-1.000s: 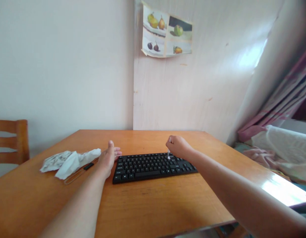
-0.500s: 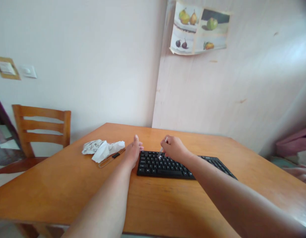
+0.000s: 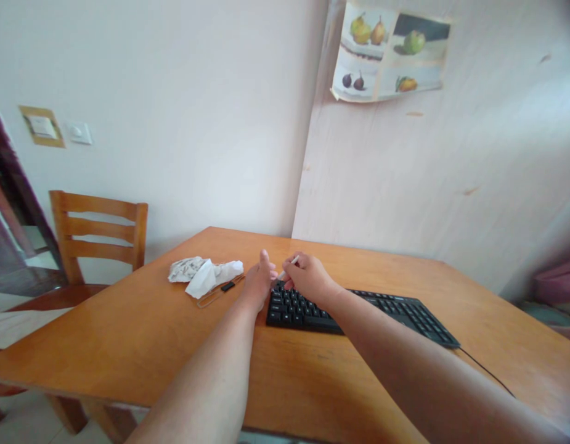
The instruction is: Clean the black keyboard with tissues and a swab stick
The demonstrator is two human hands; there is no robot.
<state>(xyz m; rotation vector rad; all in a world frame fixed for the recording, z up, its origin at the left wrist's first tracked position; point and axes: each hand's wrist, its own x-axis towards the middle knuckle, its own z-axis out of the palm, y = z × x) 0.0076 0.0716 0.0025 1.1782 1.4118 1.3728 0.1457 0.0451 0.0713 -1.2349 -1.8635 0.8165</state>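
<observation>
Two bare hands work close together at the left end of a black keyboard point(image 3: 307, 313), which lies flat on the wooden table point(image 3: 141, 345). The right hand point(image 3: 309, 277) pinches a slim white stick point(image 3: 281, 275) between thumb and fingers, its lower end slanting down to the left over the corner of the keys; whether the tip touches one is too small to tell. The left hand point(image 3: 260, 283) grasps nothing that shows — its fingers are unclenched, thumb up, just beside the keyboard's left edge. Whether it presses on that edge, I cannot tell.

The stick looks nearly weightless and fairly stiff, though so thin that a hard sideways push could probably bend or snap it. A light pinch low on the shaft should steer it best, since a smooth, round shaft may roll between the fingers. The keyboard seems a rigid, rather light slab, liable to slide on the smooth tabletop; its short ends or front rim offer the safest hold — clear of the keys, and away from the cable point(image 3: 485, 370) at its right end. Left of the hands, crumpled white material point(image 3: 202, 276) looks limp and soft.
</observation>
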